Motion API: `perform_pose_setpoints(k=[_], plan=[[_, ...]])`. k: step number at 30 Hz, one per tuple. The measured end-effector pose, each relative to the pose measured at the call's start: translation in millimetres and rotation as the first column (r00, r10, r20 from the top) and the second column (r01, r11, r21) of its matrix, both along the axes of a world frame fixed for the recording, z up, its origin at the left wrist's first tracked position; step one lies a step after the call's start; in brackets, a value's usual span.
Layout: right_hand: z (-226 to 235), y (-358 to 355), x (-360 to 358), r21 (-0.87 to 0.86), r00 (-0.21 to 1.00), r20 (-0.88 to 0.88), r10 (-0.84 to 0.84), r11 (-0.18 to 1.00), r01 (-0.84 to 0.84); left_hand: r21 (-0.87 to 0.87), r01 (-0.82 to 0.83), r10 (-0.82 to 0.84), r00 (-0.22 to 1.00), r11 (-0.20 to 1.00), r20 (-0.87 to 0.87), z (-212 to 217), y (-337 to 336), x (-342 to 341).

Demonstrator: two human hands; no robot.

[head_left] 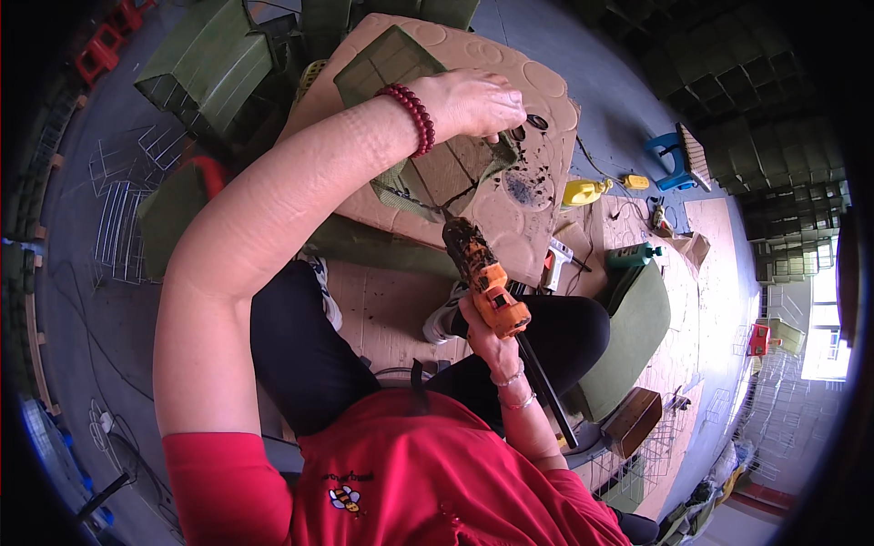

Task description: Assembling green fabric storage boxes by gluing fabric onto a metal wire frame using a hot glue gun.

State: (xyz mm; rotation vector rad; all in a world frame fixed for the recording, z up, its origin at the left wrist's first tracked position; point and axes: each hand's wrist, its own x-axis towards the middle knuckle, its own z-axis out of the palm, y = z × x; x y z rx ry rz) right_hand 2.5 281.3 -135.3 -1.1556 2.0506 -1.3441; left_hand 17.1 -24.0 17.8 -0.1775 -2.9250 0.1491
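My left hand (473,102), with a dark red bead bracelet at the wrist, reaches across a green mesh piece (387,65) on a wire frame. Its fingers curl down at the mesh's right edge and look closed on it, though the grip is partly hidden. In my right hand (490,341) is an orange glue gun (496,300), its front caked with black residue. A long black glue stick (546,387) juts from its back. The gun's nozzle is at the mesh's near edge, by a dark glue line; whether it touches I cannot tell.
Under the mesh lies an embossed cardboard sheet (546,86) with black glue crumbs. To the right are a yellow bottle (583,191), a white glue gun (555,264) and a green bottle (630,256). Green covered frames (214,55) stand at the far left, bare wire frames (118,227) below them.
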Motion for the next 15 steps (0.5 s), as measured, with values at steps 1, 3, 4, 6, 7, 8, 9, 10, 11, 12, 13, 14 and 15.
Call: perform_pose_setpoints(k=[1, 3, 4, 6, 7, 8, 9, 10, 11, 12, 13, 14, 15], plan=[[-0.9, -0.3, -0.2, 0.000, 1.000, 0.003, -0.001, 1.000, 0.001, 0.004, -0.009, 0.009, 1.000, 1.000, -0.004, -0.2, -0.6, -0.3], [-2.9, -0.4, -1.2, 0.009, 0.991, 0.135, 0.010, 1.000, -0.011, 0.007, -0.015, 0.015, 1.000, 1.000, -0.006, -0.8, 0.2, -1.3], [-1.9, -0.3, -1.4, 0.008, 0.991, 0.136, 0.007, 1.000, -0.008, -0.003, -0.033, 0.033, 0.999, 0.999, 0.007, -1.3, 1.6, -1.8], [2.7, 0.0, -0.5, 0.071, 0.995, 0.103, 0.007, 0.997, -0.015, -0.014, -0.051, 0.051, 0.998, 0.999, 0.022, -0.5, 2.9, -2.2], [4.1, -0.2, 0.5, 0.071, 0.994, 0.105, 0.007, 0.997, -0.014, -0.006, -0.050, 0.051, 0.998, 0.999, 0.037, 0.7, 2.8, -2.0], [5.3, -0.9, 1.6, 0.096, 0.987, 0.158, -0.019, 0.995, 0.003, 0.001, -0.050, 0.050, 0.997, 0.999, 0.052, 1.7, 3.1, -1.8], [5.7, -1.7, 2.3, 0.121, 0.977, 0.209, -0.045, 0.992, 0.020, -0.001, -0.049, 0.049, 0.997, 0.999, 0.053, 1.7, 2.5, -2.0], [4.7, -1.9, 2.7, 0.119, 0.976, 0.211, -0.046, 0.993, 0.021, 0.001, -0.050, 0.050, 0.997, 0.999, 0.055, 1.8, 1.5, -2.0], [3.0, -1.9, 3.0, 0.051, 0.989, 0.150, -0.014, 0.999, 0.006, 0.003, -0.052, 0.052, 0.997, 0.999, 0.057, 1.9, 0.5, -1.9], [1.9, -1.3, 3.0, -0.016, 0.996, 0.086, 0.012, 1.000, -0.011, 0.002, -0.050, 0.050, 0.997, 0.999, 0.058, 1.4, -0.1, -2.0], [1.7, -1.4, 2.6, -0.017, 0.996, 0.088, 0.010, 1.000, -0.009, -0.003, -0.044, 0.044, 0.998, 0.999, 0.039, 0.8, -0.7, -1.9], [1.6, -1.9, 1.9, 0.009, 0.990, 0.140, 0.019, 1.000, -0.021, -0.009, -0.037, 0.037, 0.999, 0.999, 0.021, 0.2, -1.2, -1.8], [1.6, -2.1, 1.4, 0.035, 0.981, 0.193, 0.026, 0.999, -0.033, -0.010, -0.034, 0.034, 0.999, 0.999, 0.022, 0.9, -0.3, -1.6]])
